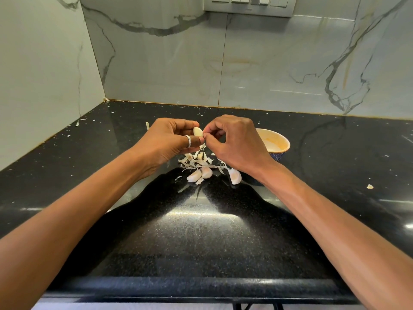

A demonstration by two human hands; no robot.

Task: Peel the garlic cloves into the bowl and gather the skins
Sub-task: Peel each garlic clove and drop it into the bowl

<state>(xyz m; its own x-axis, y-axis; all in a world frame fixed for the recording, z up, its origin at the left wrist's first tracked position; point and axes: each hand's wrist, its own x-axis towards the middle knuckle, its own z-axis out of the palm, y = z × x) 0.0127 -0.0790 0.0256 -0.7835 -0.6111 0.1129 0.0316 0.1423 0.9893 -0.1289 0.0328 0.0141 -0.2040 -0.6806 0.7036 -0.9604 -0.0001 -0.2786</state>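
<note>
My left hand, with a ring on one finger, holds a pale garlic clove between thumb and fingers above the counter. My right hand pinches at the clove's right end with thumb and forefinger. Below the hands lies a heap of papery skins. Unpeeled cloves rest at its near edge, and another clove lies just right of them. A small bowl with a cream inside stands behind my right hand, partly hidden by it.
The black speckled counter runs to marble walls at the back and left. Stray skin flakes dot the counter, one piece at the right. A switch panel sits high on the back wall.
</note>
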